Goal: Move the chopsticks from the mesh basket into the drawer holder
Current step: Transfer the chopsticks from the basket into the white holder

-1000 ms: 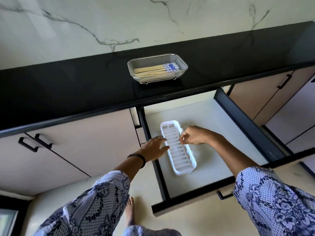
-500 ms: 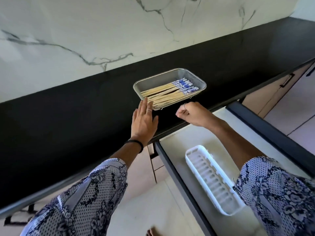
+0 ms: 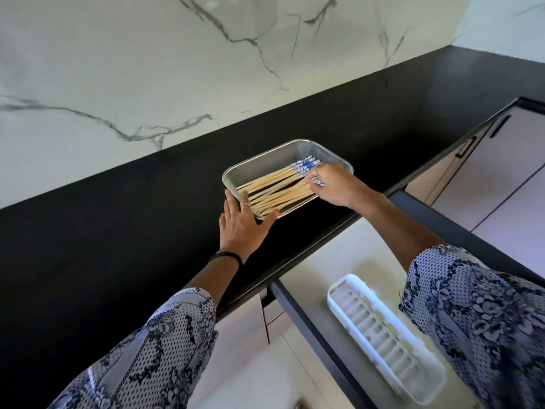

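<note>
we see the chopsticks [image 3: 277,187] lying in the mesh basket [image 3: 265,160] near the worktop's [image 3: 118,231] front edge, our left hand [image 3: 240,222] flat with straight fingers against its near-left rim, our right hand [image 3: 330,184] pinching their blue ends, and the white holder [image 3: 383,335] in the open drawer [image 3: 339,261] below.

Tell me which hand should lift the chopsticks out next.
Right. The right hand already reaches into the mesh basket, fingers curled at the chopsticks' blue ends. The left hand lies flat against the basket's near corner, steadying it.
</note>
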